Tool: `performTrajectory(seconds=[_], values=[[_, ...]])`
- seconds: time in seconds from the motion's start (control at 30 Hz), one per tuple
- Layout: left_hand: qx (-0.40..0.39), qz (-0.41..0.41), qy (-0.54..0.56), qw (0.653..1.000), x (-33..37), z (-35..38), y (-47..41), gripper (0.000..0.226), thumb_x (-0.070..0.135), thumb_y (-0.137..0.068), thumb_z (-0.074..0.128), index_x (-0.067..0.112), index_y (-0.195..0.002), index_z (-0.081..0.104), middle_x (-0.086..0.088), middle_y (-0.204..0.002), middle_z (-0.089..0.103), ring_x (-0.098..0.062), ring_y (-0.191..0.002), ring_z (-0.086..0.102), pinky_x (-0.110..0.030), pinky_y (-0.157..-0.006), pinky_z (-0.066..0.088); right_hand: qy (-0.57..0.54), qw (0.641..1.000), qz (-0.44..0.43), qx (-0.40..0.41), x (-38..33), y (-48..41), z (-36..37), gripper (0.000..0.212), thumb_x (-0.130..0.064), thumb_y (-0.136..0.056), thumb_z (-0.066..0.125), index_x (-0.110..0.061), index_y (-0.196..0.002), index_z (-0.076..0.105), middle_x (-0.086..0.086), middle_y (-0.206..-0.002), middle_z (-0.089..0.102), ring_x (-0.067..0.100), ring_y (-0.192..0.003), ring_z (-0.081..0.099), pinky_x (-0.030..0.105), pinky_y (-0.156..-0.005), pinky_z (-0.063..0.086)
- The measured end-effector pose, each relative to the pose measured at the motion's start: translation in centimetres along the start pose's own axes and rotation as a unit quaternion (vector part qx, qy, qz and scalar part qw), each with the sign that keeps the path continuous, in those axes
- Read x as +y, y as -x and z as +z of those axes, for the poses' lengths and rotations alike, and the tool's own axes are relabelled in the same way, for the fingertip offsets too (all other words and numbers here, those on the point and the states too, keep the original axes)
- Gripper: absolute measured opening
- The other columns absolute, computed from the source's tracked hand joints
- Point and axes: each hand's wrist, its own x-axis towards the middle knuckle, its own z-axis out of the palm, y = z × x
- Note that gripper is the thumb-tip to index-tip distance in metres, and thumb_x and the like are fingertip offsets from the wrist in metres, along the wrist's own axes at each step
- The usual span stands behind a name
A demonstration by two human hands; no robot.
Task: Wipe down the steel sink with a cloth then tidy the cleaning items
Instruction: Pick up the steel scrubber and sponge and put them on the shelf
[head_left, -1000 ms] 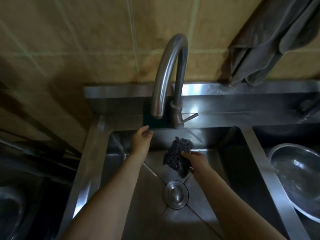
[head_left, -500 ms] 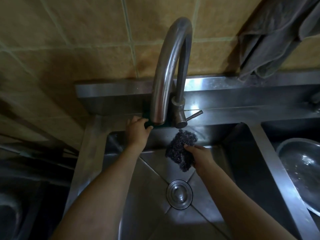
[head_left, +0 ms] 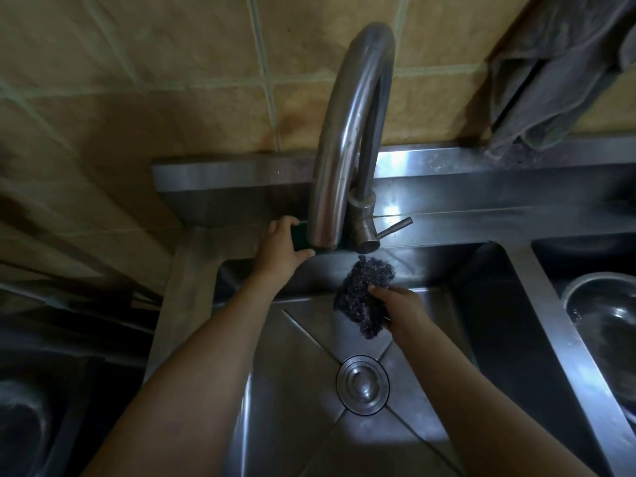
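The person leans over the steel sink (head_left: 182,287) with the dark scrubbing cloth (head_left: 361,297) held in the right hand (head_left: 402,313), fingers curled round its lower edge so that it hangs against the back wall of the basin, just under the tap (head_left: 347,132). It looks knobbly, limp and light, probably wet, so I'd say it will bunch and drag rather than slide; a full-palm hold over its middle would press it flatter than this edge grip. The left hand (head_left: 280,249) reaches to the rear ledge and pinches a green sponge (head_left: 301,236), fingers on top and thumb beneath, half hidden behind the spout. The basin holds nothing else that I can see but its drain plug (head_left: 363,383). The neighbouring basin on the right holds a steel bowl (head_left: 605,325), which seems to have water in it. A grey towel (head_left: 550,70) hangs on the tiled wall.
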Motion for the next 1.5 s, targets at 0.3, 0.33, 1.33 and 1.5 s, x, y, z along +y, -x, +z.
performTrajectory(seconds=[0.3,0.33,1.33,1.5], values=[[-0.081,-0.052,-0.065,0.993,0.0,-0.5,-2.6,0.058,0.043,-0.058,0.081,0.030,-0.101,0.044,-0.006,-0.125,0.041,-0.029,-0.115,0.042,-0.048,-0.096,0.040,-0.006,1.000,-0.005,-0.003,0.0,-0.3,-0.2,0.021,-0.002,-0.078,0.069,0.001,-0.097,0.063,0.021,-0.096,0.066,0.033,-0.089,0.064,0.040,-0.083,0.053],[-0.066,-0.050,-0.060,0.995,0.2,-0.6,-2.4,0.055,0.040,-0.060,0.082,0.028,-0.096,0.041,-0.007,-0.122,0.042,-0.028,-0.111,0.044,-0.047,-0.095,0.041,-0.006,1.000,-0.006,-0.003,0.0,-0.3,-0.2,0.018,-0.001,-0.077,0.070,0.001,-0.094,0.064,0.022,-0.097,0.066,0.035,-0.090,0.064,0.043,-0.086,0.052],[0.086,-0.308,0.509,0.799,1.5,-11.3,21.7,0.007,0.018,-0.086,0.062,0.017,-0.085,0.055,-0.005,-0.088,0.060,-0.015,-0.072,0.051,-0.021,-0.056,0.033,0.032,0.981,-0.036,-0.186,-4.6,13.2,-1.9,0.028,-0.016,-0.087,0.063,-0.001,-0.110,0.055,0.018,-0.112,0.064,0.031,-0.093,0.063,0.040,-0.072,0.051],[0.169,-0.315,0.519,0.776,2.6,-13.9,28.0,0.010,0.020,-0.085,0.063,0.016,-0.083,0.054,-0.004,-0.085,0.057,-0.011,-0.069,0.047,-0.018,-0.054,0.030,0.078,0.962,-0.025,-0.259,-5.0,17.5,-1.6,0.015,-0.016,-0.088,0.062,-0.003,-0.091,0.054,0.015,-0.091,0.063,0.029,-0.079,0.061,0.040,-0.066,0.049]])
